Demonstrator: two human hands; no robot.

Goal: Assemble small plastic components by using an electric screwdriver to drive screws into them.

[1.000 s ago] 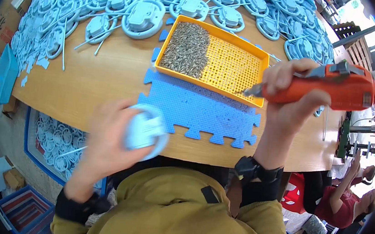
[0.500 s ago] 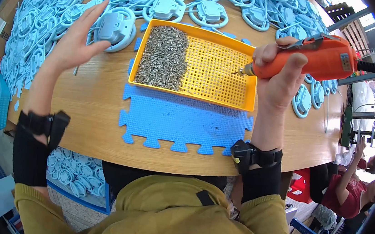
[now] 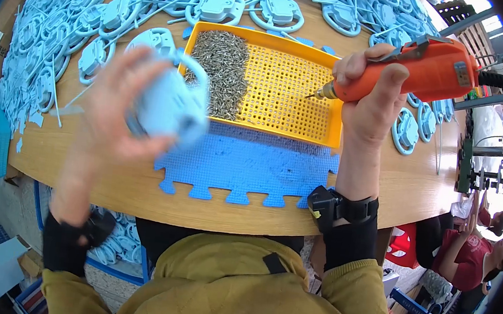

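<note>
Left hand (image 3: 118, 112) is up off the surface with its fingers wrapped around one pale blue plastic part (image 3: 167, 108), blurry, so I can't make out much beyond a rounded body with a loop on top; it hangs over the left end of the blue foam mat (image 3: 244, 165) and the near-left corner of the yellow tray (image 3: 276, 95). Right hand (image 3: 367, 102) is clamped tight around one orange power screwdriver (image 3: 420, 70), bit pointing left and down at the tray's right side, tip just above or on the perforated floor, can't tell which. So that's one tray, with a grid of little holes, and one heap of small silver screws (image 3: 220, 71) piled in its left third, way too many to count. One foam mat with puzzle-tooth edges sits under the tray's near edge and sticks out toward the person. Wooden surface (image 3: 78, 169) is loaded with more of the same blue parts (image 3: 218, 6): dozens spread along the far edge and stacked thick on the left, no real count possible, plus about two on the right just past the screwdriver hand (image 3: 407, 130). Both wrists have black bands, two total, and the sleeves are mustard yellow. One other person in a red top (image 3: 467, 259) sits low at the right edge, well apart from the surface.
</note>
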